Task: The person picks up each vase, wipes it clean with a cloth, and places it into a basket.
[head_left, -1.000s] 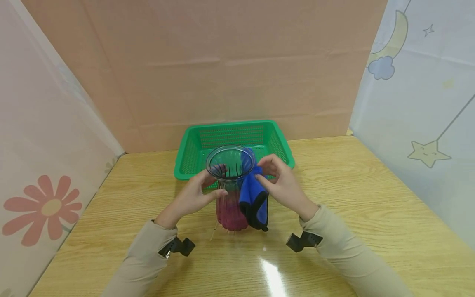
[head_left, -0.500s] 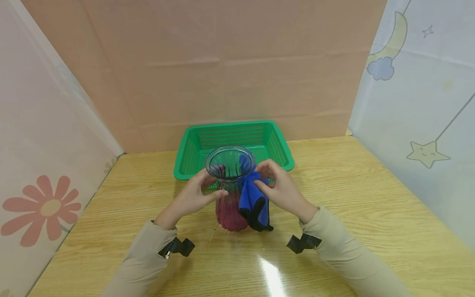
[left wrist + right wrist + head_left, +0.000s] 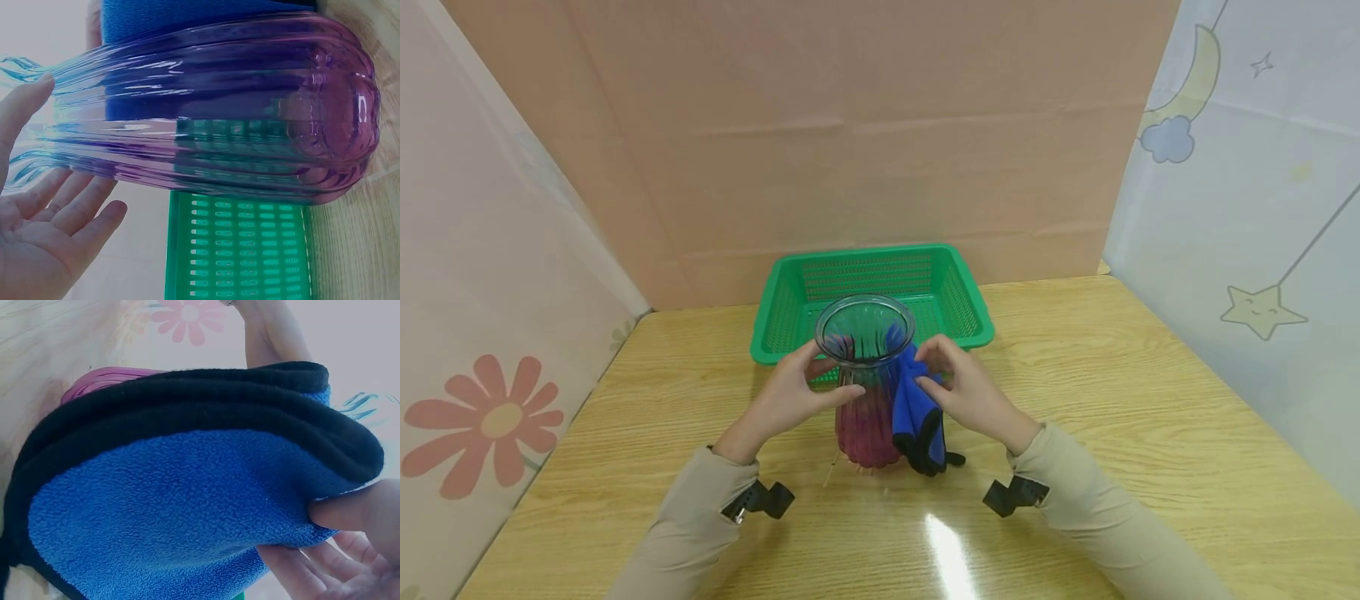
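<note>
A ribbed glass vase (image 3: 867,429), bluish at the flared rim and pink at the base, stands upright before me. My left hand (image 3: 786,398) holds its neck from the left, thumb at the near side and fingers at the far side, as the left wrist view shows on the vase (image 3: 250,94). On the other side, my right hand (image 3: 973,396) pinches a blue cloth (image 3: 913,421) with black edging between thumb and fingers. The cloth (image 3: 162,506) hangs folded along the vase's right side and hides part of it.
A green plastic basket (image 3: 868,273) with slotted walls sits behind the vase, near the back panel. A thin pale stick (image 3: 830,471) lies by the vase's base on the wooden table (image 3: 1112,375). Printed panels stand left and right.
My right hand has slid down a little along the vase's side, and the cloth's lower edge has dropped with it. The left hand and the vase have stayed in place.
</note>
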Demonstrator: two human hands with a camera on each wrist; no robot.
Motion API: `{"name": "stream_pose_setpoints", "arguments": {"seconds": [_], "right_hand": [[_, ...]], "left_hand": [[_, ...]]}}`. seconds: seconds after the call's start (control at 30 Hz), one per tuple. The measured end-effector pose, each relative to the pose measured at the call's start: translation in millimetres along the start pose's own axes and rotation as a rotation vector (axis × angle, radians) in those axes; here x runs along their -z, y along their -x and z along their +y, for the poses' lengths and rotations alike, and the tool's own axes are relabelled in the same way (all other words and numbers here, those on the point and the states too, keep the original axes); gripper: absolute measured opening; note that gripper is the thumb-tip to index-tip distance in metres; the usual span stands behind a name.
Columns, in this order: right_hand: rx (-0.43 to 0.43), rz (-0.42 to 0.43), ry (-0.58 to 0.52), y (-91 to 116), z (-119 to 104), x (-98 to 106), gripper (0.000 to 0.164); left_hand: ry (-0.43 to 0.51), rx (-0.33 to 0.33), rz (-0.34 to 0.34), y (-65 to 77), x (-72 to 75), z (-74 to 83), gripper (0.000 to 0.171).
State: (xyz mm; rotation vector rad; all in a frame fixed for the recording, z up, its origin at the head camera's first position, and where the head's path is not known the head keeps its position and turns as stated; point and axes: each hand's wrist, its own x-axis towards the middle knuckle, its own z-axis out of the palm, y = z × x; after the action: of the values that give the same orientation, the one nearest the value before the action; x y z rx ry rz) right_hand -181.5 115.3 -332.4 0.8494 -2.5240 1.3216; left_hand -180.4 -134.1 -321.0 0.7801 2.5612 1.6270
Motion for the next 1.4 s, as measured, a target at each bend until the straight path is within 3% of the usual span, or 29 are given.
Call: {"name": "stream_pose_setpoints", "arguments": {"seconds": [0.7,1.4], "right_hand": [[0.000,-0.064,0.024,3.6,11.1,-2.5,0.019],[0.002,-0.004,0.008,4.1,4.9,-2.9,0.022]], "left_hand": [[-0.040,0.016,0.020,-2.1,1.1,-1.0,0.060],[-0.089,-0.013,0.041,-1.7,1.1,1.4,0.061]]}}
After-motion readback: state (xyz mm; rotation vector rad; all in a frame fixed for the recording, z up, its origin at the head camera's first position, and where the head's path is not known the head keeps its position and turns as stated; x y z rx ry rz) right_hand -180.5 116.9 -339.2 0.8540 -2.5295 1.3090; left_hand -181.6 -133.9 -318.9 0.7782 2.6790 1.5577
